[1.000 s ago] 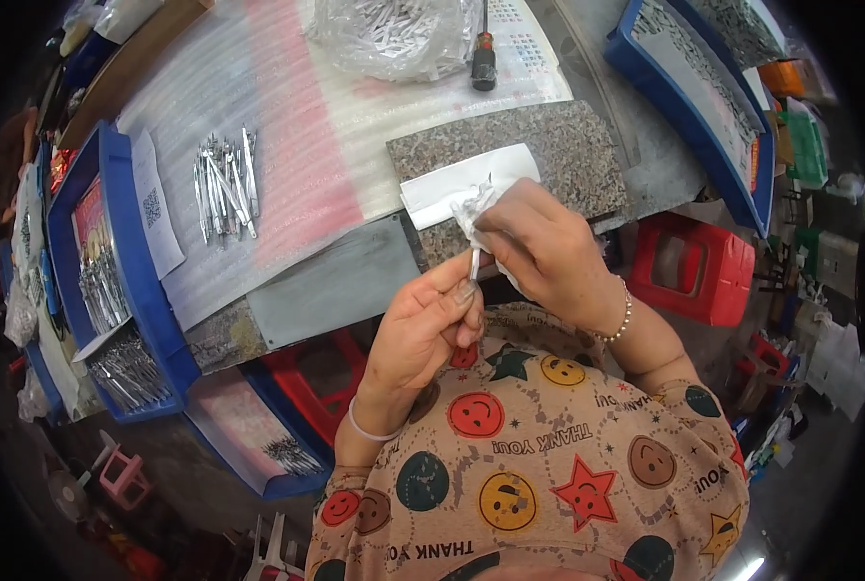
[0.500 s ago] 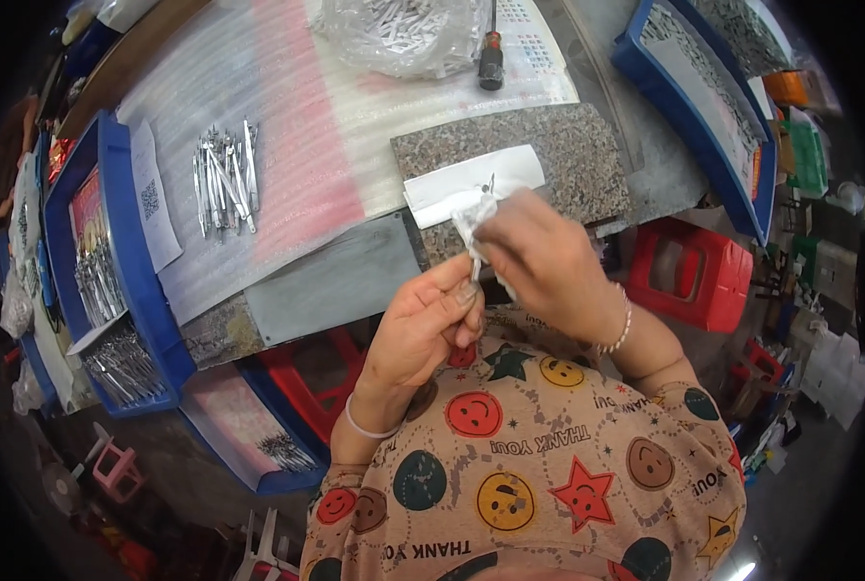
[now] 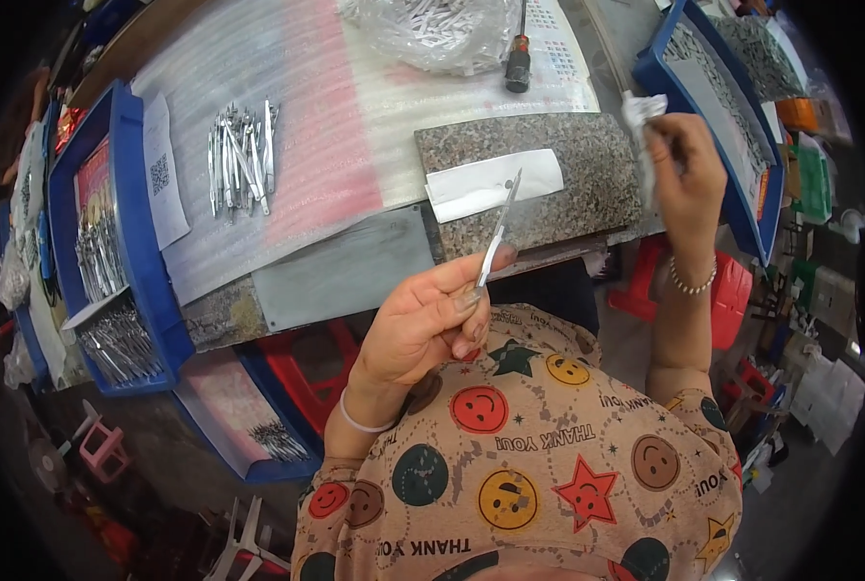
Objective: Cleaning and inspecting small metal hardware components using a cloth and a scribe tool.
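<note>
My left hand (image 3: pixel 418 324) pinches the lower end of a slim silver metal tool (image 3: pixel 496 235) between thumb and forefinger. Its narrow, pointed tip rises over a folded white paper (image 3: pixel 544 174) on a speckled granite slab (image 3: pixel 597 155). The tool's exact kind is hard to make out. Off to the right, past the slab's edge, my right hand (image 3: pixel 689 174) is closed on a crumpled white cloth (image 3: pixel 643 108), raised away from the tool. Several similar slim silver tools (image 3: pixel 242 160) lie in a loose pile on the foam sheet at the left.
A blue tray (image 3: pixel 152 271) of metal tools stands at the left, another blue tray (image 3: pixel 646 63) of small grey parts at the right. Behind the slab are a clear bag of white pieces (image 3: pixel 442 34) and a screwdriver (image 3: pixel 518 66). A red stool (image 3: pixel 728 300) stands below right.
My right hand has moved from the tool out to the right, carrying the white cloth. The tool in my left hand is now uncovered. The view has shifted slightly.
</note>
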`<state>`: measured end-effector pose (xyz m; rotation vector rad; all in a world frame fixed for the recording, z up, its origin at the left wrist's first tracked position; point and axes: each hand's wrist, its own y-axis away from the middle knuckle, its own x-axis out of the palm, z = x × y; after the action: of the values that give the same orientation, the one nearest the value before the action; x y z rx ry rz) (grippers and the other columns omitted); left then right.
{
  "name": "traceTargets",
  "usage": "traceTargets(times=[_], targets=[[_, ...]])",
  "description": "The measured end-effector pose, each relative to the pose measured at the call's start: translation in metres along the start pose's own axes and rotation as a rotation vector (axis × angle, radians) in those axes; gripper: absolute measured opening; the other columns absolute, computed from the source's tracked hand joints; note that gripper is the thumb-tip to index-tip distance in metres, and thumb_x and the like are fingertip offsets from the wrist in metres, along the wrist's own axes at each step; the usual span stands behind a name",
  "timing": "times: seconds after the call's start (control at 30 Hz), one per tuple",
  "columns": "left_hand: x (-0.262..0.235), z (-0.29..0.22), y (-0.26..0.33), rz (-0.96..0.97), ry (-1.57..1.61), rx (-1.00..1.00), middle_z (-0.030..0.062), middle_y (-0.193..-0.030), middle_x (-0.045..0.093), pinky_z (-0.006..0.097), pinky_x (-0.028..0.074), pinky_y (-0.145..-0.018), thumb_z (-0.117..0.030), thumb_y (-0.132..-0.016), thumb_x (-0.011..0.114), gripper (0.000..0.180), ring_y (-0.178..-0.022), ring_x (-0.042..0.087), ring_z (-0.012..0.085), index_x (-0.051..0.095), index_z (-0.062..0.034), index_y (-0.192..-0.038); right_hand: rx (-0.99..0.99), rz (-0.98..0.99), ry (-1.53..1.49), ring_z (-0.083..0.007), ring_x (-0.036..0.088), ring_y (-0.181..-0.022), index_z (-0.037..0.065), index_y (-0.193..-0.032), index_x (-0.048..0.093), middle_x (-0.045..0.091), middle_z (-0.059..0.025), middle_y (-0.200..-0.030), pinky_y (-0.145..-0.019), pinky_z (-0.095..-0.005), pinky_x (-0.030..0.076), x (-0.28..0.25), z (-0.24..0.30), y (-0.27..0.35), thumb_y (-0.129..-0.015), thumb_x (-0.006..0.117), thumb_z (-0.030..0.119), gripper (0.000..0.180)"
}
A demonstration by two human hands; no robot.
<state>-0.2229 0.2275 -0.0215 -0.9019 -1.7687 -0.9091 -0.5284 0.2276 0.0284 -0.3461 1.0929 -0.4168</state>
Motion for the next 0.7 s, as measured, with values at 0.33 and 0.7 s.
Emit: traceTargets(times=[0.33,0.7], targets=[[-0.005,-0.003,0.003,-0.032,-0.039,0.014,0.0053,-0.078,0.054,0.020,0.041,-0.058,-0.014,-0.100,0.047,0.047,-0.059,0.047,0.0090,0.036,0.0024,-0.143,0.079,0.125,0.252,-0.0238,0.063,-0.074,0.001,-0.107,0.060,0.063,-0.0135,-0.096,-0.070,-0.0339,0.050,-0.001,-0.089,-0.017,-0.087,0.060,0.007,0.021],[0.001,-0.010,0.008,-0.087,-0.108,0.078,0.0065,-0.078,0.054,0.020,0.042,-0.058,-0.010,-0.099,0.043,0.048,-0.061,0.050,0.0093,0.032,0.0047,-0.143,0.183,0.250,-0.215,-0.0233,0.068,-0.082,0.001,-0.116,0.056,0.068,-0.0159,-0.100,-0.072,-0.0328,0.053,0.077,-0.033,-0.052,-0.088,0.063,0.018,0.033]])
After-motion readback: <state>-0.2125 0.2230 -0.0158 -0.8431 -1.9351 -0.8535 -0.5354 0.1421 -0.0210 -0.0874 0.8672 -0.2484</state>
